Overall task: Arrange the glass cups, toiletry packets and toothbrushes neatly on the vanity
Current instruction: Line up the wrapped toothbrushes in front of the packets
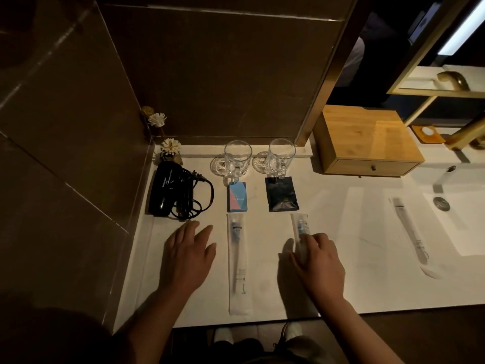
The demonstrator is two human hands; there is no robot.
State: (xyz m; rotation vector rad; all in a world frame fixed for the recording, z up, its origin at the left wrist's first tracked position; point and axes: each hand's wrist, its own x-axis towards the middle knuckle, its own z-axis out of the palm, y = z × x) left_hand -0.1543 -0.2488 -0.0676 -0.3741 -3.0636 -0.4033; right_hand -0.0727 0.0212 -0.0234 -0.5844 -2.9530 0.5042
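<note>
Two glass mugs (237, 158) stood at the counter's (341, 232) back, a blue packet (237, 197) and black packet (282, 194) before them. Our left hand (189, 256) hovered open, empty, beside one wrapped toothbrush (237, 264); our right hand (319, 261) pinched the second toothbrush (300, 227), slightly askew. We judged only straightening remained.
</note>
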